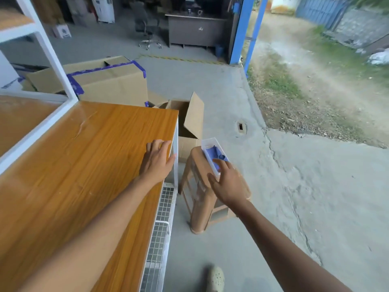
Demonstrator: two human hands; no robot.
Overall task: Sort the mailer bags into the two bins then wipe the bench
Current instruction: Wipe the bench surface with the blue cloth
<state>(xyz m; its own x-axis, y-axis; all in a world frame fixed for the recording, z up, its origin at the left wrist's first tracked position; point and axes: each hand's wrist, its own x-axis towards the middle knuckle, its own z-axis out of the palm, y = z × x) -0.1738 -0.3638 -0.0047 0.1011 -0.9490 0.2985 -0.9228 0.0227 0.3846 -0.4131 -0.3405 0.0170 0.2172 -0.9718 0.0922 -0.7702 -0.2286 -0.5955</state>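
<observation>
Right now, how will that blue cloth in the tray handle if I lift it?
Probably floppy and light: the blue cloth lies crumpled in folds. The white tray sits near the stool edge, so tugging may shift it.

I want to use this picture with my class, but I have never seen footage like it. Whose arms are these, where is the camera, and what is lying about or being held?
There is no machine here. A person wears a wide-angle camera on the head, so you look forward and down along their own two arms. The left hand rests flat, fingers straight, on the orange wooden bench, close to its right edge. The right hand reaches, fingers spread, over a clear plastic tray holding a blue cloth. The tray stands on a brown stool beside the bench. Whether the fingers touch the cloth cannot be told, and neither hand grips anything. Behind the stool stands an open cardboard box. No mailer bags show.
</observation>
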